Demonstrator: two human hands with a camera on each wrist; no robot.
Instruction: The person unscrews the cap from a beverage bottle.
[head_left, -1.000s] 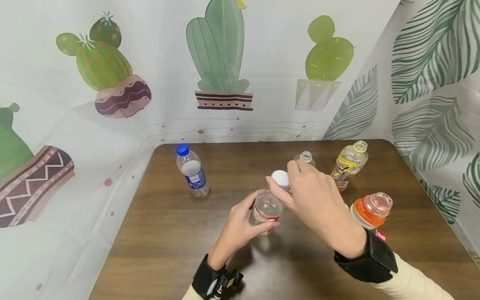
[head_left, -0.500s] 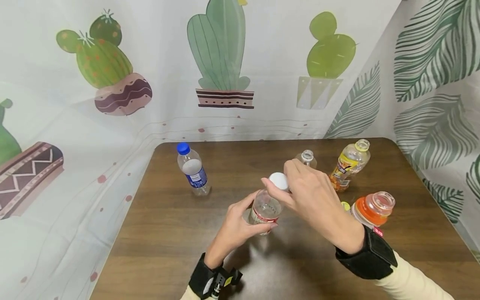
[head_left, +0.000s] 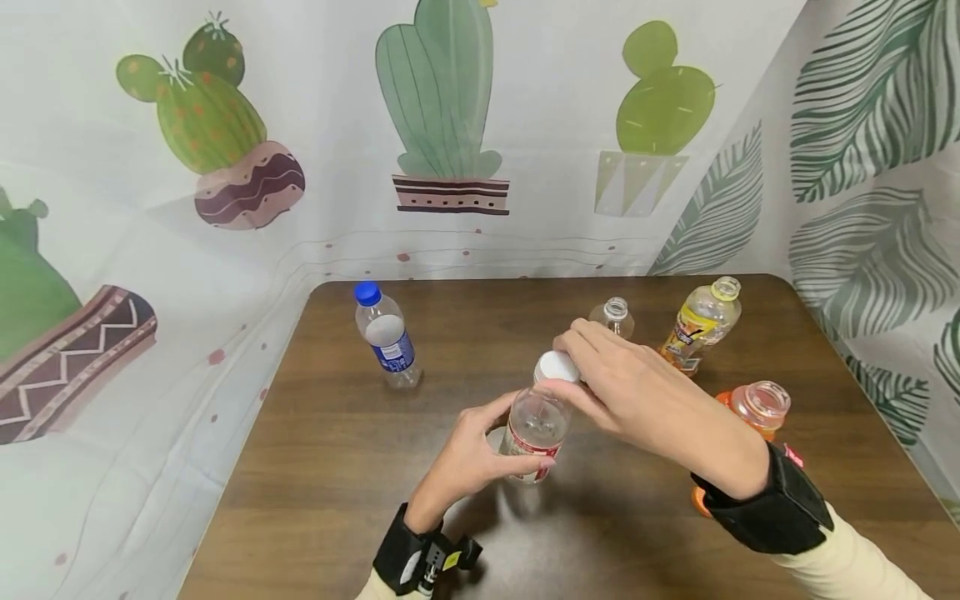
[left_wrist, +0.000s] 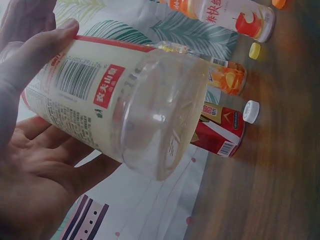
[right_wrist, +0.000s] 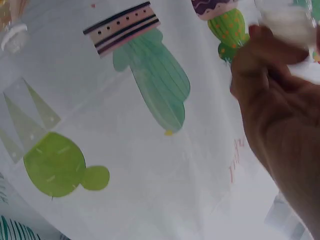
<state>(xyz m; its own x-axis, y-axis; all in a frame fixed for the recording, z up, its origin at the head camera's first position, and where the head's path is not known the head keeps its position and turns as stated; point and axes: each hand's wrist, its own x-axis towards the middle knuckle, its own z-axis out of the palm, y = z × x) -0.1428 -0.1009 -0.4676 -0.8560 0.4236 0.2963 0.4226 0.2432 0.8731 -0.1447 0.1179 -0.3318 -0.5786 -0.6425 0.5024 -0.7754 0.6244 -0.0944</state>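
One clear, red-labelled plastic bottle, gripped by my left fingers, points toward one o'clock, where my right fingers pinch its round white cap.

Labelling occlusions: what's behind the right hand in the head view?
The neck and shoulders of an uncapped clear bottle show beyond the right hand; its lower body is covered. The base of the yellow-labelled bottle is partly hidden.
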